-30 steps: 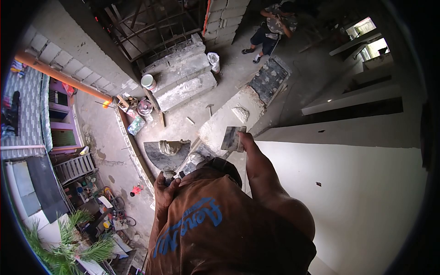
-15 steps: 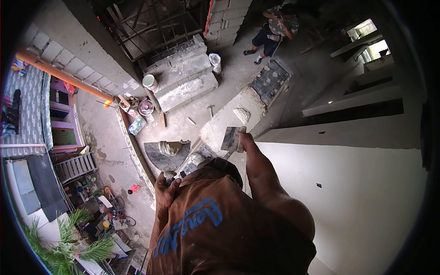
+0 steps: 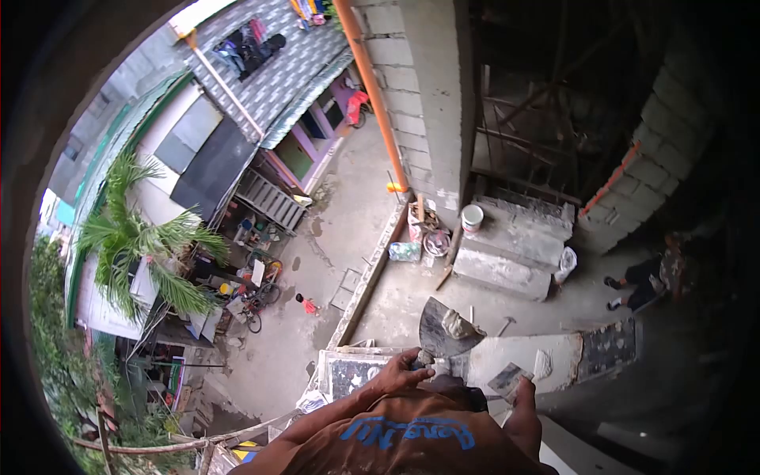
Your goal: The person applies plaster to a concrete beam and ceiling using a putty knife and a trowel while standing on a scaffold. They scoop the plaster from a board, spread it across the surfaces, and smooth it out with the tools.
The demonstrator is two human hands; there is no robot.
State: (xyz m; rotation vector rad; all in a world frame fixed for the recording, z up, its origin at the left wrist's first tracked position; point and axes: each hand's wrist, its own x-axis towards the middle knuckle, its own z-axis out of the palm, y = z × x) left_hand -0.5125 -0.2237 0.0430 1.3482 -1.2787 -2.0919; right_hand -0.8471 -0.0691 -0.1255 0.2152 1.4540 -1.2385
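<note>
My left hand [image 3: 400,370] is closed at the near edge of a dark, fan-shaped mortar board [image 3: 437,334], on what looks like its handle. A lump of wet grey mortar [image 3: 457,324] sits on the board. My right hand [image 3: 523,393] grips a rectangular plastering trowel [image 3: 507,380], whose flat grey blade points to the left, apart from the board. Just beyond the trowel runs a long plank [image 3: 507,354] with a patch of mortar [image 3: 542,363] on it. My brown shirt fills the bottom of the view.
Concrete steps [image 3: 507,269] rise ahead, with a white bucket [image 3: 472,218] on them. A hammer [image 3: 505,325] lies on the floor. A low ledge [image 3: 372,281] borders the drop to the street, where a small figure in red [image 3: 306,304] shows. Another person [image 3: 657,273] is at right.
My view has swung left, bringing in more of the street and houses; the steps and the other person now appear farther right. Both hands keep hold of the mortar board and trowel.
</note>
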